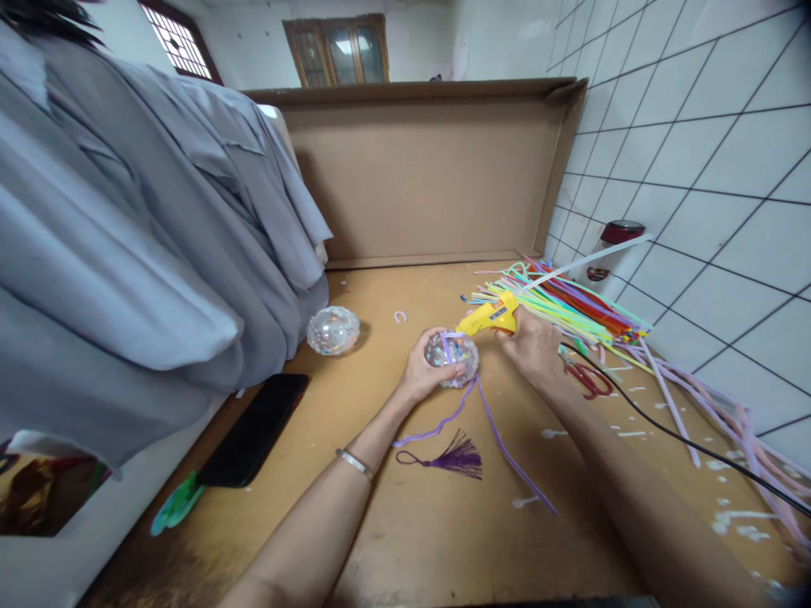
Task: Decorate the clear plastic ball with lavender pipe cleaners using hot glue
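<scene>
Gluing step: left hand (423,371) clasps faceted ball (453,359), right hand (536,344) wraps glue gun (489,317); next needs steady nozzle placement.

One head-worn camera looks forward and down – close over the wooden table (405,523)

A home craft corner: tiled wall (697,127), hanging clothes (127,236), wooden table (443,523) strewn with plastic strips (570,308).

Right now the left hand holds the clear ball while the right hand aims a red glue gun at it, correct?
Not quite: the glue gun is yellow, not red, as the head view shows. The left hand does hold the clear ball, and the right hand aims the gun at it.
</scene>
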`<state>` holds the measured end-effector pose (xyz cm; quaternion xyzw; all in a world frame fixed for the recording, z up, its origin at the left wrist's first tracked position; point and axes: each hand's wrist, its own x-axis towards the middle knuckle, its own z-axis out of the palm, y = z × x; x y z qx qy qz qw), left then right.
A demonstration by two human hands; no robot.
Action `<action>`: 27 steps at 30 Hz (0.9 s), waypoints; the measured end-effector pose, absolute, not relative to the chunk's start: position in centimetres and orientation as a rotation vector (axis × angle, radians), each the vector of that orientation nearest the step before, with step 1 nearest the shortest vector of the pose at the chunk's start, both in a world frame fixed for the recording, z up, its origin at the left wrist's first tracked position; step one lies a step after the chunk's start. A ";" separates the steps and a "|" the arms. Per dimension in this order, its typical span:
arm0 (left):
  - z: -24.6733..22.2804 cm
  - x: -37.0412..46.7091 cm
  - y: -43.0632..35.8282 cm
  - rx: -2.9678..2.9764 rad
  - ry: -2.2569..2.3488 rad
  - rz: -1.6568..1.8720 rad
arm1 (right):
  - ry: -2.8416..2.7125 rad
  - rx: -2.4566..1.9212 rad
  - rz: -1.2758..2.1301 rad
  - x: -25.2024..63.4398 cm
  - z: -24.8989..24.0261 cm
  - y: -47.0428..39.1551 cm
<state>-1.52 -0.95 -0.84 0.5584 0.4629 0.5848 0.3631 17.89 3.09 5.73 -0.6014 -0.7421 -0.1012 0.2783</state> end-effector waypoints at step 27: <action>-0.9 -1.4 -0.9 1.412 1.178 1.492 | -1.848 -1.845 0.018 18.1 5.7 4.1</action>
